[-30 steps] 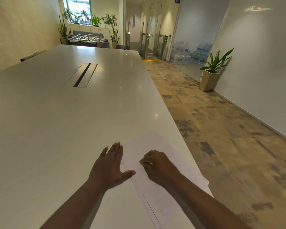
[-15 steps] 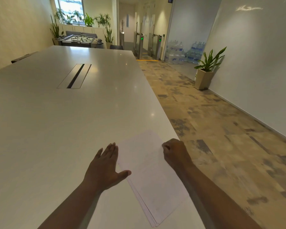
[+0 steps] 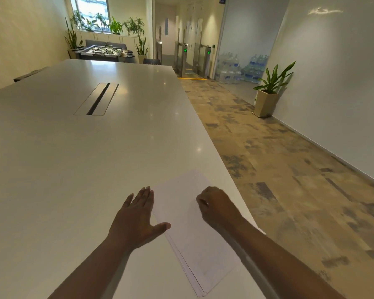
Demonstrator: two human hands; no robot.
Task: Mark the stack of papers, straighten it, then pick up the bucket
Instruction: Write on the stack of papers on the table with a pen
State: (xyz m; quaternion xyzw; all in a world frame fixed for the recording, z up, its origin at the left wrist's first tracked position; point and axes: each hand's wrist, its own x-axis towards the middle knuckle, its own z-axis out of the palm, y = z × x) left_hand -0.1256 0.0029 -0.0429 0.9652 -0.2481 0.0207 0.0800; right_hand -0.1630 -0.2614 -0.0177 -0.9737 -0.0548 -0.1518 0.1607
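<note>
1. The stack of papers [image 3: 192, 229] lies at the near right edge of the white table [image 3: 73, 158].
2. The left hand [image 3: 136, 219] lies flat, fingers straight, against the stack's left edge.
3. The right hand [image 3: 217, 207] rests curled on the top sheet; whether it holds anything cannot be told.

**Room to move around the papers**

You are looking at a big white table [image 3: 73, 169] with lots of bare top stretching away to the left and ahead. Your left hand [image 3: 136, 219] is lying flat just beside the stack of papers [image 3: 194, 234], blocking its left edge. Your right hand [image 3: 218, 209] is sitting curled on the papers near the table's right edge. A thin slot [image 3: 96, 99] is lying far ahead.
</note>
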